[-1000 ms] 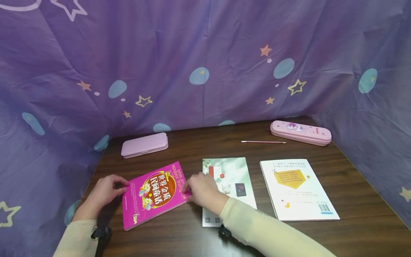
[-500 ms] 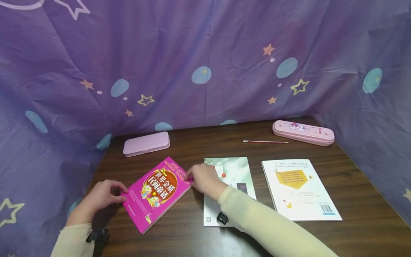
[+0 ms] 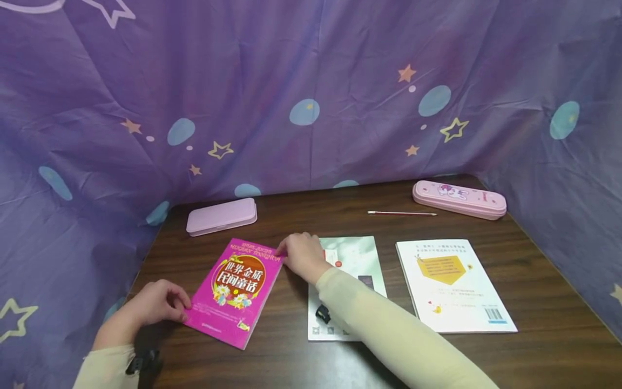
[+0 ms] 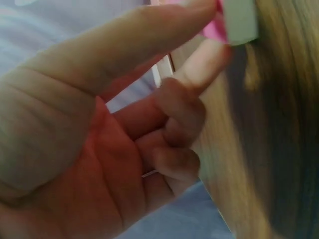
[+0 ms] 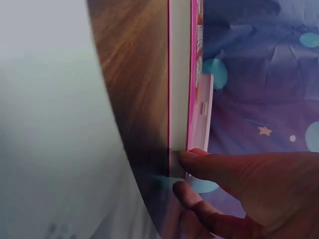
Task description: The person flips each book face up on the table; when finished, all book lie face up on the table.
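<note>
A magenta storybook [image 3: 206, 306] with a brown oval and white lettering lies slightly turned on the left part of the table. At its lower left corner my left hand [image 3: 150, 307] pinches the edge; the left wrist view has thumb and index finger at the book's corner [image 4: 240, 22], the other fingers curled. My right hand [image 3: 305, 256] holds the upper right corner between thumb and fingers, against the white page edge [image 5: 179, 89] in the right wrist view. Partly under my right hand and sleeve is a pale green booklet [image 3: 357, 251].
A white book [image 3: 461, 302] with a yellow-orange label lies on the right. Behind are a plain pink pencil case [image 3: 221, 217], a pencil [image 3: 402, 213] and a pink pencil case with a rabbit [image 3: 459, 200]. A purple starry cloth [image 3: 272, 70] surrounds the dark wooden table [image 3: 291, 367].
The storybook first turned anticlockwise, then clockwise back toward upright. My right hand moved up and away with its corner, while my left hand slid a little toward me.
</note>
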`<action>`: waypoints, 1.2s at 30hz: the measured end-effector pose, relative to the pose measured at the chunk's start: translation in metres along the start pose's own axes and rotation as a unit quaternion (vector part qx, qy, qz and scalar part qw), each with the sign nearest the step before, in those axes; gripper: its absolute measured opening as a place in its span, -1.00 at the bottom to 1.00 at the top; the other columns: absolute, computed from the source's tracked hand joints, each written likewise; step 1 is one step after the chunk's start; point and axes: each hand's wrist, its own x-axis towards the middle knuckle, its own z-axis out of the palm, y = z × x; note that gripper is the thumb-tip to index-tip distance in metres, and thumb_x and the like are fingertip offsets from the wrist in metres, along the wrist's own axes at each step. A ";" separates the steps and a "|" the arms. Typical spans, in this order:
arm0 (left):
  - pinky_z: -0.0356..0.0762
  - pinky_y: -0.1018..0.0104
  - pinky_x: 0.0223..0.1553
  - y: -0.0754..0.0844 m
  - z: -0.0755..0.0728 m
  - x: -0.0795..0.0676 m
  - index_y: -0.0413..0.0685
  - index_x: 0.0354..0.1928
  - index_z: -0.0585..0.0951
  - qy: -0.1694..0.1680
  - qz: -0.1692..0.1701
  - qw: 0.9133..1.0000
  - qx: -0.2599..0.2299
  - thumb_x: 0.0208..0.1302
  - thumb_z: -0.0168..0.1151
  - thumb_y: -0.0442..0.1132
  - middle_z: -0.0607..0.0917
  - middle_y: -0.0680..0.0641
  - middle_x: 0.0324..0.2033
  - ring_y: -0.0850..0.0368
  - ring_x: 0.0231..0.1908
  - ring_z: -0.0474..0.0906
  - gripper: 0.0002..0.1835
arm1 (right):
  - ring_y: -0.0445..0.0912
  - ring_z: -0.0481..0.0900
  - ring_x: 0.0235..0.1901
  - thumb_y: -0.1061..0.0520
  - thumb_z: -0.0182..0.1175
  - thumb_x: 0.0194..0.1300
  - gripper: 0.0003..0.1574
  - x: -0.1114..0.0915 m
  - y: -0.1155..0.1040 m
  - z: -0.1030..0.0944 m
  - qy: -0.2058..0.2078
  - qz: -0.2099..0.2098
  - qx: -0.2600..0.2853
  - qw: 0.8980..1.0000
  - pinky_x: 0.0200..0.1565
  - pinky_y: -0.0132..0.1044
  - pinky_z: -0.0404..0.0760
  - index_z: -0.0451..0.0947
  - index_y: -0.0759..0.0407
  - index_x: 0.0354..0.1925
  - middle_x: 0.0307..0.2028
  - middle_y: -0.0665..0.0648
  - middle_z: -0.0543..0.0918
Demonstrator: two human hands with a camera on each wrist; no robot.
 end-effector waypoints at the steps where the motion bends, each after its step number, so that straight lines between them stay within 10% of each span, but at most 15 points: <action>1: 0.39 0.41 -0.43 0.002 0.001 0.000 0.02 -0.42 0.75 -0.006 0.007 1.000 -0.001 -0.11 0.65 -0.25 0.68 0.16 -0.60 0.39 -0.55 0.47 -0.78 | 0.02 0.64 -0.03 0.01 0.46 0.27 -0.73 0.001 0.000 0.001 0.001 0.003 0.002 1.000 0.07 -0.02 0.47 0.80 -0.23 -0.04 -0.09 -0.11 0.82; 20: 0.36 0.38 -0.48 0.030 0.020 -0.004 0.06 -0.59 0.64 -0.021 0.006 0.999 0.024 -0.22 0.64 -0.30 0.57 0.19 -0.67 0.31 -0.58 0.40 -0.73 | 0.08 0.56 0.13 -0.01 0.50 0.22 -0.34 0.013 0.001 0.009 -0.027 -0.056 0.034 0.997 0.19 -0.02 0.51 0.63 -0.02 0.28 0.18 0.10 0.69; 29: 0.27 0.22 -0.52 0.055 0.009 -0.011 0.13 -0.56 0.67 0.027 -0.169 0.978 0.121 0.14 0.49 0.18 0.55 0.09 -0.61 0.14 -0.51 0.39 -0.65 | 0.08 0.58 0.07 0.04 0.45 0.27 -0.52 -0.017 0.018 -0.016 -0.012 -0.063 0.059 0.996 0.16 0.01 0.49 0.68 0.03 0.15 0.08 0.10 0.74; 36: 0.34 0.25 -0.56 0.089 0.023 0.015 -0.04 -0.20 0.78 0.096 -0.129 0.982 0.102 0.28 0.43 -0.01 0.62 0.07 -0.55 0.14 -0.52 0.44 -0.75 | 0.13 0.56 0.15 0.02 0.43 0.31 -0.62 -0.044 0.049 -0.038 0.010 -0.049 0.035 0.998 0.19 0.10 0.46 0.71 0.01 0.08 0.13 0.11 0.71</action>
